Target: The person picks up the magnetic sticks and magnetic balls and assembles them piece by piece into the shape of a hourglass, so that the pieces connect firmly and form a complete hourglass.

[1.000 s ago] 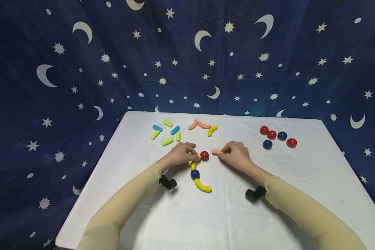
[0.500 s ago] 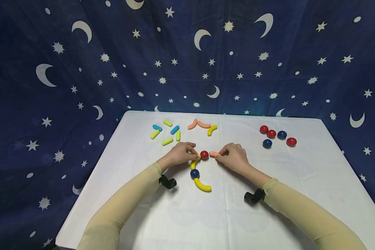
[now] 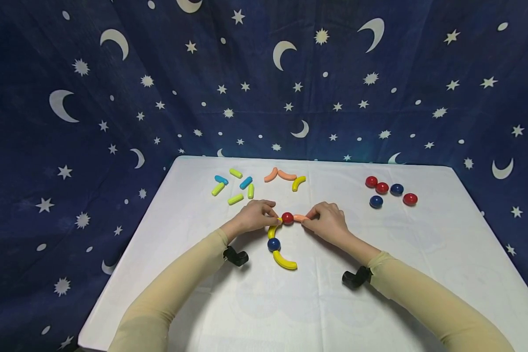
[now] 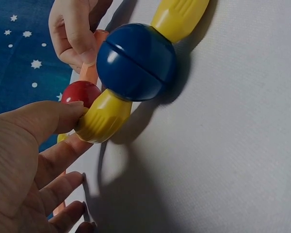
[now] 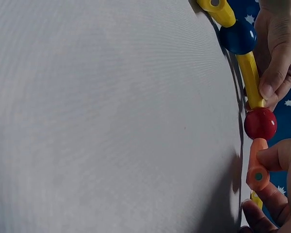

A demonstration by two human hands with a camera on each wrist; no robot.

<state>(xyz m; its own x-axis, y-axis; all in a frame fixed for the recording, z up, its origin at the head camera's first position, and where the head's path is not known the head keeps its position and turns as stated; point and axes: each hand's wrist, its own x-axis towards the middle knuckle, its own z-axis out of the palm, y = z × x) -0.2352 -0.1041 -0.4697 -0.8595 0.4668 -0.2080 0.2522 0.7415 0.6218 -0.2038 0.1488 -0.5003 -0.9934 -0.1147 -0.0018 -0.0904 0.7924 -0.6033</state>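
Note:
At the table's middle, my left hand [image 3: 255, 215] pinches a curved yellow rod [image 4: 106, 119] between thumb and forefinger. One end of that rod meets a glossy red ball [image 3: 287, 218]; the other meets a blue ball [image 3: 274, 244]. A second curved yellow rod [image 3: 285, 261] extends from the blue ball toward the near side. To the right, my right hand [image 3: 331, 222] holds an orange rod [image 5: 257, 162] by thumb and fingertips. Its far end touches the red ball, and a round greenish disc shows in the end facing the right wrist camera.
Behind lie two orange rods [image 3: 286, 175] and a curved yellow rod [image 3: 298, 183]. Several short lime rods [image 3: 235, 199] and two blue rods [image 3: 246, 183] lie back left. Red balls [image 3: 410, 199] and blue balls [image 3: 376, 201] sit right on the white-covered table [image 3: 264, 313].
My right hand has moved slightly left, bringing the orange rod from a gap away up against the red ball. The left hand and the yellow rods have stayed nearly still.

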